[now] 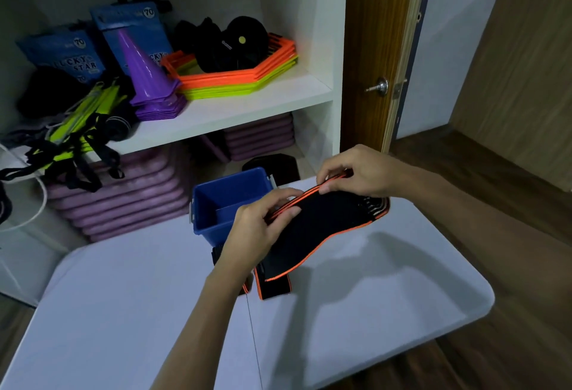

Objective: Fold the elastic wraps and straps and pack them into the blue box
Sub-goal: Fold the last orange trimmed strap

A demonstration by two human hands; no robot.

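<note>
A black elastic wrap (322,222) with orange edging is held above the white table (371,297), folded into layers. My left hand (260,228) pinches its near upper edge. My right hand (356,173) pinches the far upper edge, fingers curled over the orange trim. The wrap's lower end hangs down toward the table. Under my left wrist lies another black and orange strap (274,287) flat on the table. The blue box (223,201) stands open at the table's far edge, just left of my left hand; its inside looks bare.
A white shelf unit (235,108) stands behind the table with purple cones (145,80), orange and yellow hexagon rings (241,77) and black gear. Purple mats (123,198) are stacked below. A wooden door (371,64) is at the right, wooden floor beyond the table's right edge.
</note>
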